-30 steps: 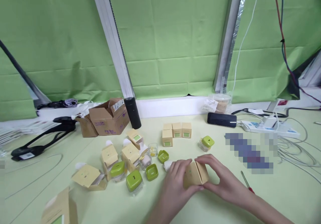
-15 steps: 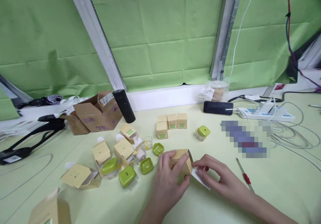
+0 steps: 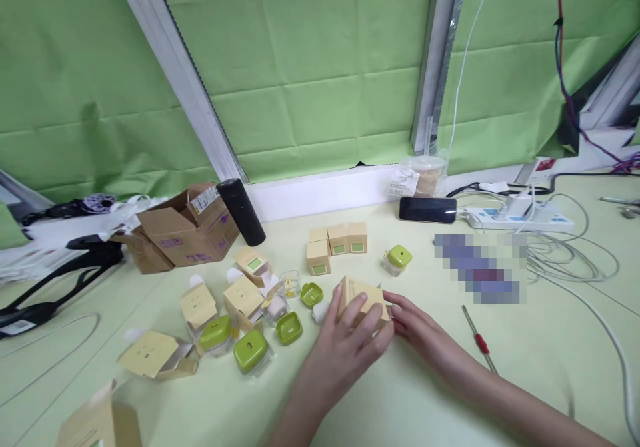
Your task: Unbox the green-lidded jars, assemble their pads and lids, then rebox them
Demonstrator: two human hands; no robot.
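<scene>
Four closed small tan boxes sit in a cluster at the back: one [image 3: 319,259], a second [image 3: 319,235], a third [image 3: 337,239] and a fourth [image 3: 357,237], and a fifth small tan box [image 3: 364,301] lies between two hands, the left [image 3: 345,347] and the right [image 3: 417,330]. Five opened tan cartons lie to the left: [image 3: 253,263], [image 3: 243,298], [image 3: 198,305], [image 3: 153,355] and [image 3: 97,423]. There are three green-lidded jars [image 3: 397,260], [image 3: 250,352], [image 3: 216,335], two loose green lids [image 3: 311,293], [image 3: 289,327], one black bottle [image 3: 240,211] and one phone [image 3: 427,209].

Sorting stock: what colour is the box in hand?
Tan box, seen in the head view.
</scene>
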